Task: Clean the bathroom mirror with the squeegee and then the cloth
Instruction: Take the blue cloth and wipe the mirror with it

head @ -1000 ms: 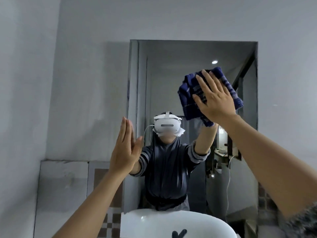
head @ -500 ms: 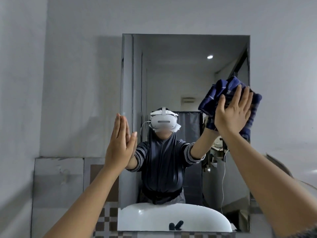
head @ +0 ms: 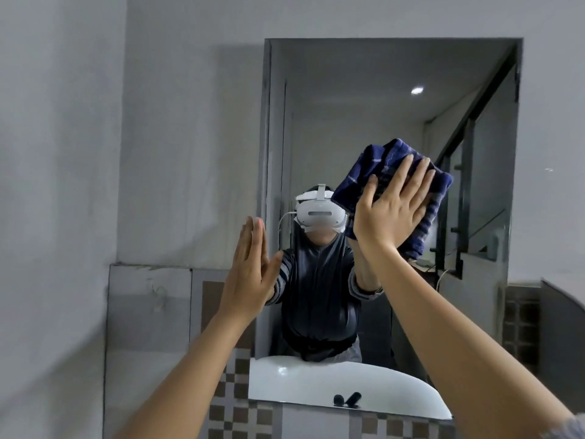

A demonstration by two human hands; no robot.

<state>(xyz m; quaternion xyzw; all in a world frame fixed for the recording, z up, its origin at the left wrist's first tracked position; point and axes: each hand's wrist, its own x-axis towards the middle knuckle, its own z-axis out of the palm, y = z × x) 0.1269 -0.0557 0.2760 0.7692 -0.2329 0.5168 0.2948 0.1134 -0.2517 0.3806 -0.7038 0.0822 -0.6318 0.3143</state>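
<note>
Dark blue striped cloth [head: 384, 172] bunched, pressed flat against wall mirror [head: 364, 122], centre-right of glass.

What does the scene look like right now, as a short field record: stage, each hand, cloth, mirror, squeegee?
stage: cloth wiping
right hand: flat, fingers spread, pressing the cloth to the glass
cloth: dark blue, bunched, on the mirror's middle right
left hand: open, empty, at the mirror's left edge; contact unclear
mirror: wall-mounted, above the basin
basin: white, seen reflected
squeegee: not in view
</note>
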